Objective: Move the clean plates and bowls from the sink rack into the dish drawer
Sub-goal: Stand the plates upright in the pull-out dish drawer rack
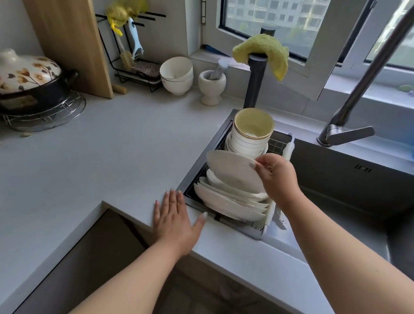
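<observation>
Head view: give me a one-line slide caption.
Right hand lifts a white plate from the sink rack while the left hand rests flat on the counter.

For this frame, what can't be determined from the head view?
- Dish drawer: not identifiable; the space below the counter is dark and blurred.
- Plates in the rack: they overlap, count unclear.
- Right hand holding the top plate: fingers behind it hidden.
- Left hand lies flat; nothing under it shows.

The right hand [276,179] covers the right rim of the lifted plate [232,171]; that plate hides the upper parts of the racked plates [227,202] behind it; the stacked bowls [250,137] conceal the sink rack [279,143] floor beneath them; the faucet [368,77] spout runs off the top edge; the pot [22,80] is cropped at left.
</observation>
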Demonstrator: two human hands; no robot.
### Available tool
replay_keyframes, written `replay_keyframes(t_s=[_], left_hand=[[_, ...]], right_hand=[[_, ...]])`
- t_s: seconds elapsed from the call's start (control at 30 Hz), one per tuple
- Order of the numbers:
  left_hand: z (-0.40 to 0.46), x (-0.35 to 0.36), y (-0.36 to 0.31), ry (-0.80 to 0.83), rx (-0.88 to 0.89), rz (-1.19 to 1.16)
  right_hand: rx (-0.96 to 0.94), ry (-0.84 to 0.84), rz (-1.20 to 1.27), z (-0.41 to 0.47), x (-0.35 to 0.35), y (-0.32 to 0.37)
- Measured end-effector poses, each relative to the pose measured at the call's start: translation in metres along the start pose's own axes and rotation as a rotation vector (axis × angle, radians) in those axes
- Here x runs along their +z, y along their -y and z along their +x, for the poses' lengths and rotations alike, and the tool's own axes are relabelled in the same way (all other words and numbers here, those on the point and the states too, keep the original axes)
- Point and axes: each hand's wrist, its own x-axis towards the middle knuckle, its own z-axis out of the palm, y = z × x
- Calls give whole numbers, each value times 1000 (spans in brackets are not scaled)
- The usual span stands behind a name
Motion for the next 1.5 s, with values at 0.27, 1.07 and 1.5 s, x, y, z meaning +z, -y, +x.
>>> replay_keyframes(t_s=[0.27,1.07,1.5], left_hand=[[-31,-42,0,-225,-108,-892],[-274,-80,100,-193,-468,-2131],[-458,-1,250,-403,-720,-2105]], right_hand=[[-229,-161,40,-27,-48,52],[-144,225,203,-201,-1,168],[578,925,927,-361,81,300]])
